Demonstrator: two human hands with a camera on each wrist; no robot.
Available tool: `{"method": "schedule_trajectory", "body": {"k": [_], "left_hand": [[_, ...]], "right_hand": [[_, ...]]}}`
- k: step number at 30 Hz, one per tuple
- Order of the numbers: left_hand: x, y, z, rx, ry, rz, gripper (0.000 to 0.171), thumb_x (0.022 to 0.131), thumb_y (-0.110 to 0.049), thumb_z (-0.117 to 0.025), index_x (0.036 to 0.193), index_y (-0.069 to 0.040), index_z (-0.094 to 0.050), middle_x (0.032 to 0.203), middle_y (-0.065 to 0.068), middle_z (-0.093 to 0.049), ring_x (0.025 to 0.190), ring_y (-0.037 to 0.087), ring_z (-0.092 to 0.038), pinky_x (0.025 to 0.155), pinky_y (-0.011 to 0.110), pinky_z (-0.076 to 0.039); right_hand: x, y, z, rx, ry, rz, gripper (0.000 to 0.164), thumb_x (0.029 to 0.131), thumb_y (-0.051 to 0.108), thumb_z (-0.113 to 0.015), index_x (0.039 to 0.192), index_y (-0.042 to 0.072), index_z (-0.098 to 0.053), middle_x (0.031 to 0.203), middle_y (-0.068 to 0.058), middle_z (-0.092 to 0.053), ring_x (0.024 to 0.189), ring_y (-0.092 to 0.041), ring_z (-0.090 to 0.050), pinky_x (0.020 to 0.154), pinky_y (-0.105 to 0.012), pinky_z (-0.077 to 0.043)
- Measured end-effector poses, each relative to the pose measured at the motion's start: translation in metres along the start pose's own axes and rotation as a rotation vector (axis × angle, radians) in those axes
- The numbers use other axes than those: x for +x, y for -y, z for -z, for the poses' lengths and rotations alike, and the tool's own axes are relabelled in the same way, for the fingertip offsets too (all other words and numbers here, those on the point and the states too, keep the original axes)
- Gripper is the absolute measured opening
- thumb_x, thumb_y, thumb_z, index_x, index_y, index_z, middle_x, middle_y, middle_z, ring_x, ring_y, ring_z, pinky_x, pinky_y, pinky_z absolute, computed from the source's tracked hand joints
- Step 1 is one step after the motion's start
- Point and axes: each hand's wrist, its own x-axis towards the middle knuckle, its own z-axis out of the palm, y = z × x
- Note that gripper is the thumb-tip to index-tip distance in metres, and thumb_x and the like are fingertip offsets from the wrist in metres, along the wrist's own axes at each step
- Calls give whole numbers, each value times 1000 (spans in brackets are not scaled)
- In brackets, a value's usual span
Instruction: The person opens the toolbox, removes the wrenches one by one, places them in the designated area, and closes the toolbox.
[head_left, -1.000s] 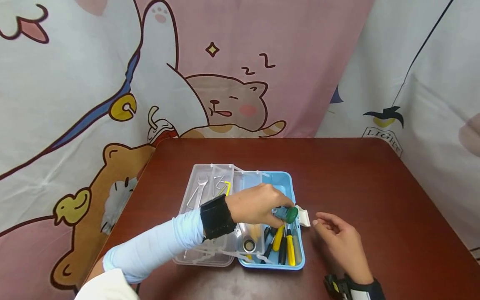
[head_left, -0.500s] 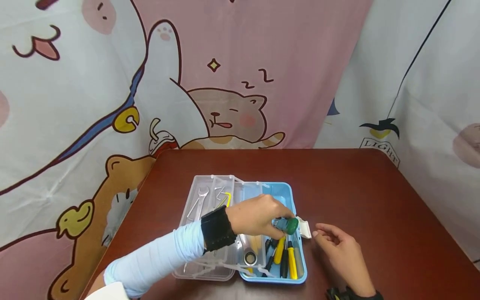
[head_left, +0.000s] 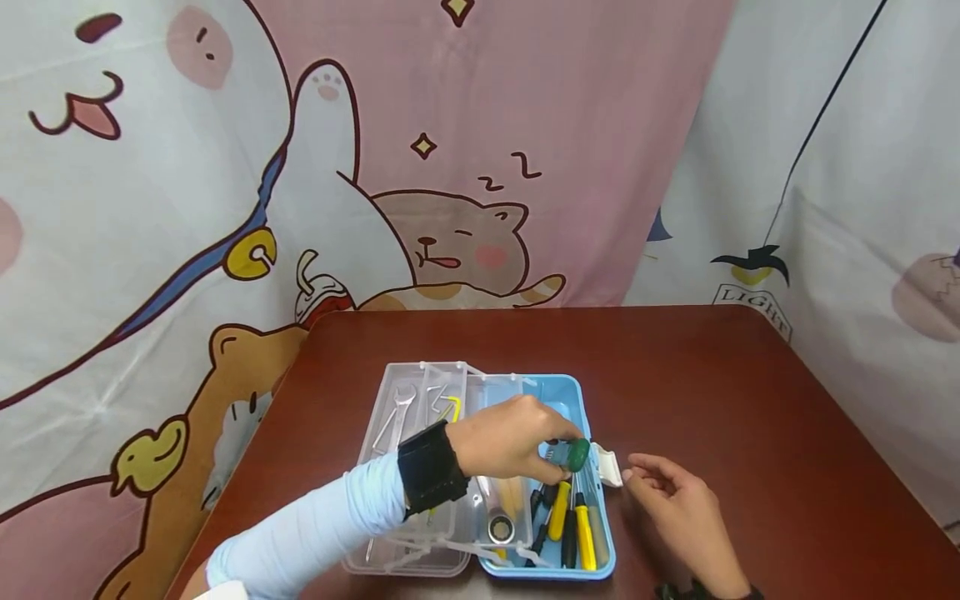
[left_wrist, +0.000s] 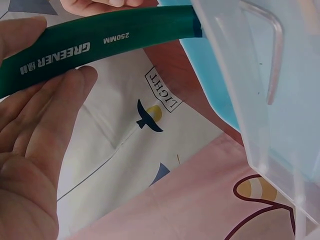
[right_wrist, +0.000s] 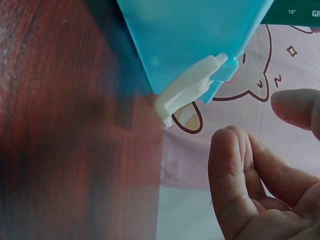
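My left hand [head_left: 510,437] is over the blue toolbox [head_left: 551,573] in the head view, gripping the end of a green handle [head_left: 578,455]. In the left wrist view, this handle [left_wrist: 105,42] reads GREENER and 250MM, with thumb and fingers [left_wrist: 75,90] on opposite sides of it. The tool's head is hidden behind the box wall, so its kind cannot be told. Beside the toolbox, my right hand [head_left: 678,512] holds nothing. Its fingers are loosely bent and its thumb stands apart, near the white latch [head_left: 607,466], without touching it.
Several screwdrivers with yellow [head_left: 585,537] or black handles [head_left: 569,540] lie in the toolbox. A clear compartment tray [head_left: 367,562] folds out to the left, with a wrench [head_left: 402,410] and hex keys [head_left: 455,406] inside. The brown table [head_left: 720,375] surrounds the box; a printed cloth [head_left: 585,125] hangs behind.
The head view has tilted upward, so the table and box appear lower. Both hands hold nearly the same place over and beside the toolbox, the left still gripping the green handle.
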Motion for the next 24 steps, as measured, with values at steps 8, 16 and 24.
{"method": "schedule_trajectory", "body": {"k": [8, 16, 24], "left_hand": [[-2, 3, 2, 15, -34, -4, 28, 90, -15, -82, 116, -5, -75, 107, 1, -77, 93, 3, -71, 86, 7, -49], [-4, 5, 2, 10, -38, 24, 22, 90, -17, -82, 109, -7, -75, 104, 0, -77, 93, 4, -72, 87, 9, -51], [-8, 3, 9, -81, -90, 25, 13, 88, -15, -82, 89, -10, -70, 95, -2, -76, 89, 2, -72, 84, 11, -53]], "right_hand": [[0, 4, 0, -24, 0, -11, 37, 99, 29, -72, 126, 4, -70, 109, -9, -73, 95, -20, -64, 70, -24, -54], [-2, 3, -1, -26, -3, -19, 37, 99, 29, -72, 126, 4, -70, 109, -9, -72, 95, -21, -64, 71, -24, -54], [-2, 7, 2, -8, -5, 18, 37, 98, 27, -74, 126, 4, -70, 110, -9, -72, 97, -22, -64, 73, -21, -54]]}}
